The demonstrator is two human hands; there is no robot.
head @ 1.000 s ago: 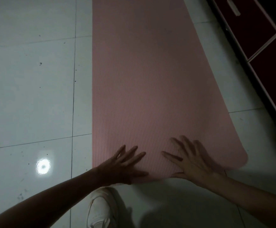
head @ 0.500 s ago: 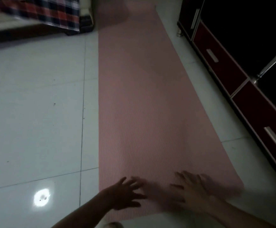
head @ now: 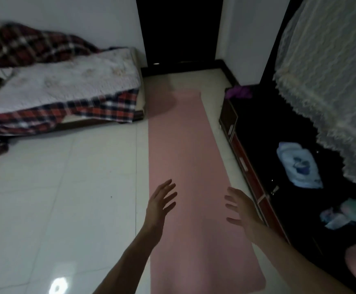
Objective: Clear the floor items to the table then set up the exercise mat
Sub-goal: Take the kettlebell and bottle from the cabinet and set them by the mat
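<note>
Pale floor tiles [head: 66,187] carry the pink exercise mat [head: 185,149], which lies unrolled and flat from the near edge of view away to the dark doorway [head: 179,30], between the bed [head: 62,85] and the low dark counter [head: 278,166]. Above its near half the left hand [head: 159,204] and right hand [head: 239,206] hover with fingers spread, holding nothing. Laying out looks finished; next I would only check for curled ends.

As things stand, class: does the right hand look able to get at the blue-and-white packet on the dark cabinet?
Probably yes. The right hand is open, holds nothing and hovers over the pink mat; the blue-and-white packet lies uncovered on the dark cabinet to its right, nothing between.
</note>
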